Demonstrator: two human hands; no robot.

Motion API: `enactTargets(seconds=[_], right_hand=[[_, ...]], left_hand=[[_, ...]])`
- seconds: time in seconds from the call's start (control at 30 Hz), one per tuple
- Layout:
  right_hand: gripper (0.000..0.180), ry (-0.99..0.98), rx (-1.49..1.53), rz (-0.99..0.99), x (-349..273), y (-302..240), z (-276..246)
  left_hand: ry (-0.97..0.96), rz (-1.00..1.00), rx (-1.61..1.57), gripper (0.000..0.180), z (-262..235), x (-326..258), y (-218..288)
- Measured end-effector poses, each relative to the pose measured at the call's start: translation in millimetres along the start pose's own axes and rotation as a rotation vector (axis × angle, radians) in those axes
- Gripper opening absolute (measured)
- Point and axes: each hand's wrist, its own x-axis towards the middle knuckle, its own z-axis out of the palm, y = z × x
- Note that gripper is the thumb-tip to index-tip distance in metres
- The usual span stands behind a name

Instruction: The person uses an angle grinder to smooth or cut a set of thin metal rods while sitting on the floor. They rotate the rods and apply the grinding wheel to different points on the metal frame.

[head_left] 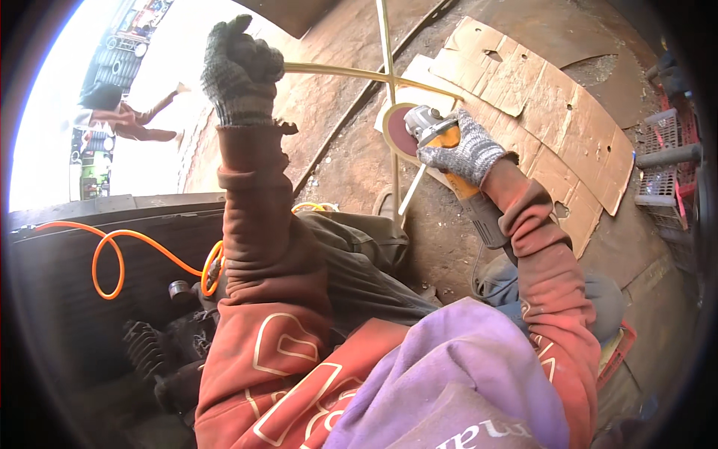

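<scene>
My left hand [241,67], in a grey knitted glove, is closed around one end of a thin gold-coloured metal bar [336,71]. That bar runs to the right and crosses a second, lengthwise metal bar [386,37]. My right hand [470,150], gloved the same way, grips a yellow and black angle grinder [465,187] near its silver head. The grinder's round reddish disc [402,133] is beside the bars, just below their crossing, and overlaps the lengthwise bar in view. Whether the disc touches metal or is spinning, I cannot tell.
Flattened cardboard [542,112] covers the ground at the right. Plastic crates [662,172] stand at the far right. An orange hose [142,233] loops at the left, above dark machinery [168,352]. Another person [123,116] is in the bright area at the upper left.
</scene>
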Motion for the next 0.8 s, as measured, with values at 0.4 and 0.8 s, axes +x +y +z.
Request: enactTargets(seconds=[0.4, 0.8], right_hand=[[0.112, -0.002, 0.411, -0.045, 62.6, 44.1, 48.4], [0.071, 0.188, 0.691, -0.128, 80.8, 30.0, 54.6]], left_hand=[[0.075, 0.013, 0.064, 0.024, -42.1, 22.2, -11.3], [0.140, 0.039, 0.049, 0.020, -59.0, 31.0, -14.2]])
